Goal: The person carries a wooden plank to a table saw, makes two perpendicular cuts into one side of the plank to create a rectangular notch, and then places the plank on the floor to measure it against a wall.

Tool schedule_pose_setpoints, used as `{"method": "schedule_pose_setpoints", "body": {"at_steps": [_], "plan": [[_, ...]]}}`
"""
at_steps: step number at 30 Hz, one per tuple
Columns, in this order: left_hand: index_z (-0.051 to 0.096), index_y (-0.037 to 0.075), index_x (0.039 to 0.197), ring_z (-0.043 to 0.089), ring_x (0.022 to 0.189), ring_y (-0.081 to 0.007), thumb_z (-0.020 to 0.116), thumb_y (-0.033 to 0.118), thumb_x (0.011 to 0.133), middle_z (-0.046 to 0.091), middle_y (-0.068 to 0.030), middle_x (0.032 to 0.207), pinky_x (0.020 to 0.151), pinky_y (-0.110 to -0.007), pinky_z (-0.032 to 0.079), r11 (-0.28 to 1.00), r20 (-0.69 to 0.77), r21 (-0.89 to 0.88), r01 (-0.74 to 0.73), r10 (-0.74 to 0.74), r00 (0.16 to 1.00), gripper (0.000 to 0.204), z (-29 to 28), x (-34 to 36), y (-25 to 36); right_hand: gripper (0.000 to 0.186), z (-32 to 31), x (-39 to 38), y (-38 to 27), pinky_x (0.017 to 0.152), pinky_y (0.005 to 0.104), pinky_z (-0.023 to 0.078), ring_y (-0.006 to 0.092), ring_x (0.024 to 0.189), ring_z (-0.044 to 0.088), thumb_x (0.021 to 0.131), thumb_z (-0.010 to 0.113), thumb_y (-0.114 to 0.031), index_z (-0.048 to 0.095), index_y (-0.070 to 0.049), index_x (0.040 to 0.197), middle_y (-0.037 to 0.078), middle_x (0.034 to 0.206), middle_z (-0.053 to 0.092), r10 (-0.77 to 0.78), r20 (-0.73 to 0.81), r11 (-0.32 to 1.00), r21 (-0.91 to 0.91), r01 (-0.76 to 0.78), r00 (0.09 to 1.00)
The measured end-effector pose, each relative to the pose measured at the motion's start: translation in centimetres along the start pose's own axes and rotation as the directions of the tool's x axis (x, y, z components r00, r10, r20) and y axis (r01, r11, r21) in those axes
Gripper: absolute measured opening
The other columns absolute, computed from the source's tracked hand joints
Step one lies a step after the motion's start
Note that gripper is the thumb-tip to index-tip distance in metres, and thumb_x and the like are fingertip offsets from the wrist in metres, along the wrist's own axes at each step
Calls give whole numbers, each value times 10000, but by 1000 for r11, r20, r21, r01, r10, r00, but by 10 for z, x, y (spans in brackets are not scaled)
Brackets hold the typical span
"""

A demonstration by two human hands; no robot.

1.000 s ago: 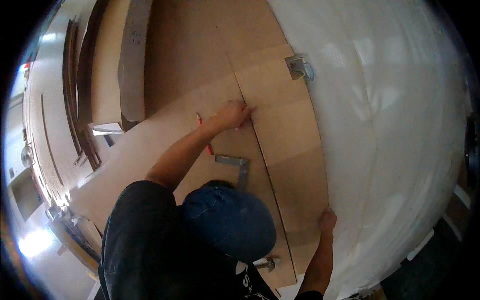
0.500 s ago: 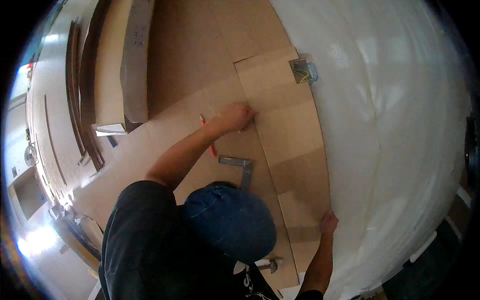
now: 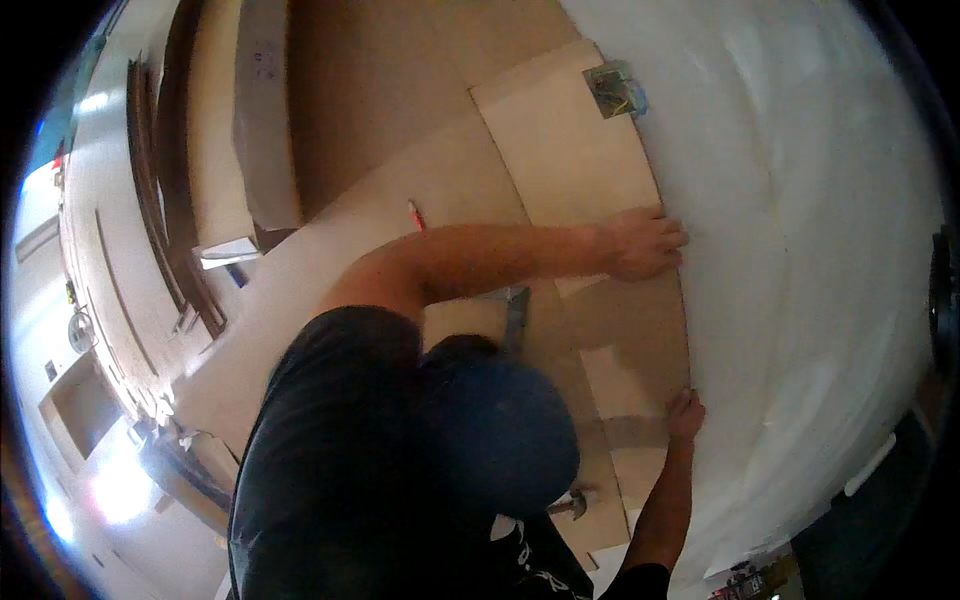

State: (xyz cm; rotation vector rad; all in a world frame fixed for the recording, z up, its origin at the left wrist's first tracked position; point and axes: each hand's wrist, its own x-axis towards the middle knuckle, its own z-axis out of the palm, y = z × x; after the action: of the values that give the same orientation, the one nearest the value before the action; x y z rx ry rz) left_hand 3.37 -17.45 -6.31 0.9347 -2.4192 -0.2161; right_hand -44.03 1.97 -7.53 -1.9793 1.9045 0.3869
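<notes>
Neither my left hand nor my right hand is in view. Below me a co-worker in a dark cap (image 3: 500, 430) and black shirt bends over light-brown boards. Their left arm reaches across a long board (image 3: 560, 150), the left hand (image 3: 645, 243) at its edge along the white surface (image 3: 790, 300). The co-worker's right hand (image 3: 686, 412) rests farther down that same edge, fingers bent. A square opening in the board's far end shows an electrical box (image 3: 613, 88) with wires. A metal square (image 3: 515, 315) lies partly hidden under the co-worker's arm.
A red pencil-like stick (image 3: 416, 215) lies on the boards beyond the co-worker's arm. A hammer (image 3: 571, 503) lies beside their chest. At the left stand a long open cardboard box (image 3: 265, 130) and thin strips (image 3: 145, 200). A fan (image 3: 82, 330) shows at the left rim.
The co-worker's left hand has moved right, across the board to its edge at the white surface. Their right hand stays at that edge. My view has shifted slightly.
</notes>
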Motion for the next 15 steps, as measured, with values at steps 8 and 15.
{"method": "schedule_pose_setpoints", "body": {"at_steps": [8, 15], "plan": [[704, 120, 822, 665, 806, -294, 522, 434, 1002, 701, -59, 775, 823, -425, 516, 975, 326, -188, 118, -51, 944, 405, 31, 29, -6, 437, -8, -15, -22, 704, 560, 499, 470, 767, 655, 1028, 490, -392, 657, 12, 1028, 262, 828, 693, 128, 13, 988, 81, -129, 992], [722, 194, 961, 663, 936, -348, 568, 389, 933, 717, -93, 949, 826, -509, 527, 986, 719, -103, 131, -18, 695, 250, 61, 66, 6, 468, -48, -71, -3, 851, 528, 522, 448, 986, 671, 1005, 535, -467, 702, -46, 1125, 241, 1056, 713, 445, 146, 884, 88, -459, 884]]}}
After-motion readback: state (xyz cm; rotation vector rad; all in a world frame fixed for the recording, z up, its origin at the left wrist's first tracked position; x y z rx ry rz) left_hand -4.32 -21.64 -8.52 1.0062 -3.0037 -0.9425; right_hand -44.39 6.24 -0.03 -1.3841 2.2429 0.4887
